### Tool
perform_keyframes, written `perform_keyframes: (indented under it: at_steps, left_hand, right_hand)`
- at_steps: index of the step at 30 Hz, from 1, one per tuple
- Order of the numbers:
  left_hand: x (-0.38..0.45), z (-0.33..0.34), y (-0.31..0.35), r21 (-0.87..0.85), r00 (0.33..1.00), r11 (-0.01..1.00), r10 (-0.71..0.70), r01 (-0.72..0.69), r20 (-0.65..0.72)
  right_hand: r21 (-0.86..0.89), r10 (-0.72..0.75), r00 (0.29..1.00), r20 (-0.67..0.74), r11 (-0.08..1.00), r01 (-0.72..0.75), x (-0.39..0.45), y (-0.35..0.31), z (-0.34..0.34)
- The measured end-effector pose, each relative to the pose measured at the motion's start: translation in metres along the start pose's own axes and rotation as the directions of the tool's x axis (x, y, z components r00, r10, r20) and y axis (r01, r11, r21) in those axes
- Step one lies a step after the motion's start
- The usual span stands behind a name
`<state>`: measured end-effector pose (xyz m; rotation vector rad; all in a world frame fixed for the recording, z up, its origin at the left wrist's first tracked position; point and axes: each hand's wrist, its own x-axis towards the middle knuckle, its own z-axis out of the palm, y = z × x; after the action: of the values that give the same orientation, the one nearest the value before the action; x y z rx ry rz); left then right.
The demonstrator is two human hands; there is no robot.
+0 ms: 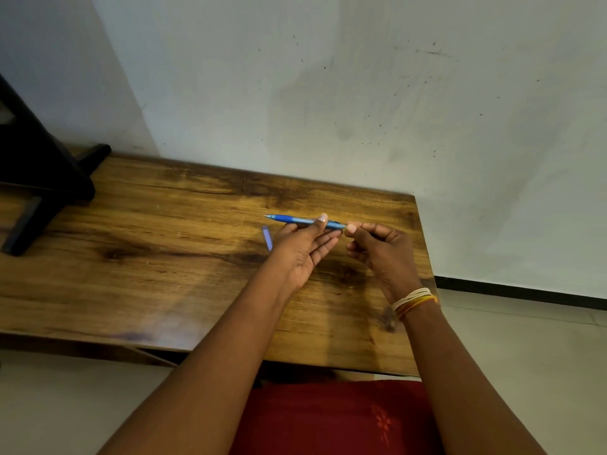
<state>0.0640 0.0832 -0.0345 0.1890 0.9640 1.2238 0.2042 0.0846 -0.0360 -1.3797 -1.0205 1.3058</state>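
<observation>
Over the wooden table (147,257), left hand (303,247) clamps the blue pen (295,220), right hand (382,249) pinches its 3 o'clock end, blue cap (267,237) lying off at the left hand's 9 o'clock, refitting probably left.

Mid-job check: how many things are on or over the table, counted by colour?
Blue: 2 (pen held by left hand and right hand; cap lying on table)
Black: 1 (stand at the far left)
Total: 3
</observation>
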Motion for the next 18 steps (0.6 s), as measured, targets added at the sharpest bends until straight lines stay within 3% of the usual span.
perform_keyframes:
  at_steps: [3,6,10,18]
  left_hand:
    - [0.0,-0.001,-0.001,-0.002,1.0,1.0,-0.021,0.021,0.003]
    - [0.001,-0.003,0.0,-0.008,0.999,1.0,-0.027,0.027,-0.025]
    - [0.002,-0.001,-0.001,-0.011,0.998,0.999,-0.039,0.039,-0.045]
    - [0.0,-0.001,0.001,-0.011,0.996,0.998,-0.058,0.057,-0.067]
  right_hand:
    - [-0.082,-0.039,0.977,-0.209,0.996,0.022,0.006,0.002,-0.013]
    - [-0.458,-0.177,0.911,-0.374,0.889,-0.015,0.011,0.007,-0.028]
    - [-0.617,-0.159,0.946,-0.284,0.785,-0.053,0.011,0.013,-0.029]
    - [-0.747,-0.194,0.956,-0.221,0.663,-0.038,0.013,0.022,-0.023]
